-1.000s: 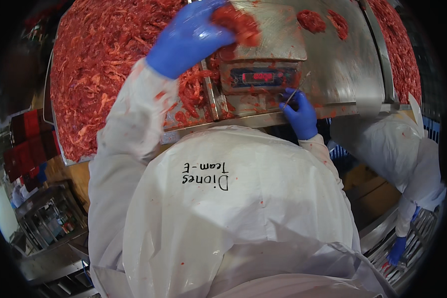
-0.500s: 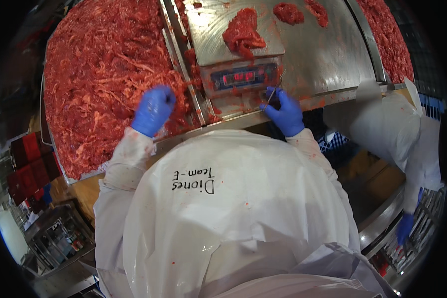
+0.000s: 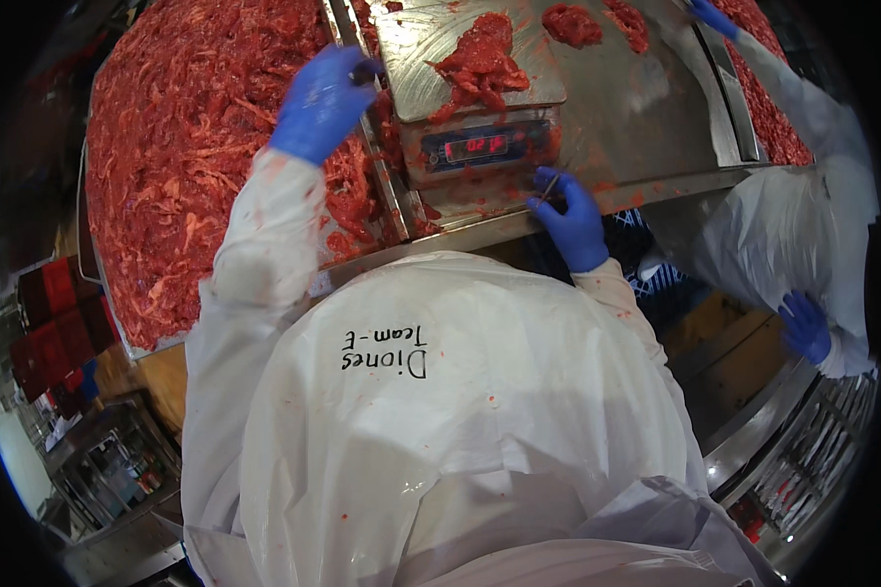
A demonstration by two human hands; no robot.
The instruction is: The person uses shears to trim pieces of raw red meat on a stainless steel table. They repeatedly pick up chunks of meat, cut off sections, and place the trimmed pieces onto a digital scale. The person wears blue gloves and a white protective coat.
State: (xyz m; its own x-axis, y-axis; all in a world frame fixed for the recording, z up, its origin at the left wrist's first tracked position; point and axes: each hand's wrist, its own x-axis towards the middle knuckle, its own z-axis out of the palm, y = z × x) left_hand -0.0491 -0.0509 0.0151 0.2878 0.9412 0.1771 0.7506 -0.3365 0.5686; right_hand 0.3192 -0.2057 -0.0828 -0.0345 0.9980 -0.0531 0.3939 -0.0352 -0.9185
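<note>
A: How is the left hand shaped?
B: Loosely curled, thumb and fingertips parted with a dark gap between them. It hangs over the edge of the meat pile, beside the steel divider rail; its palm is hidden.
A: And the right hand?
B: That one pinches a slim metal tool between thumb and fingers, just below the front corner of the scale. I can't tell what kind of tool it is.
A: Count for me.
B: One bench scale, steel-topped, with one lit red display. On its platform lies one clump of raw red meat; whether it's a single piece or several pressed together, I can't tell. Two smaller meat pieces, one rounder and one narrower, lie apart from each other on the steel table to the right of the scale. Beyond the table's right edge there's a second mass of meat.
A: Anyone else?
B: One co-worker at the right, with two blue-gloved hands showing: one up by that second mass, one low against the apron.
A: What's different from half a second ago?
B: The left hand was lower, over the pile, and has moved up toward the scale. The clump now spreads further left on the platform. The right hand has barely moved.
</note>
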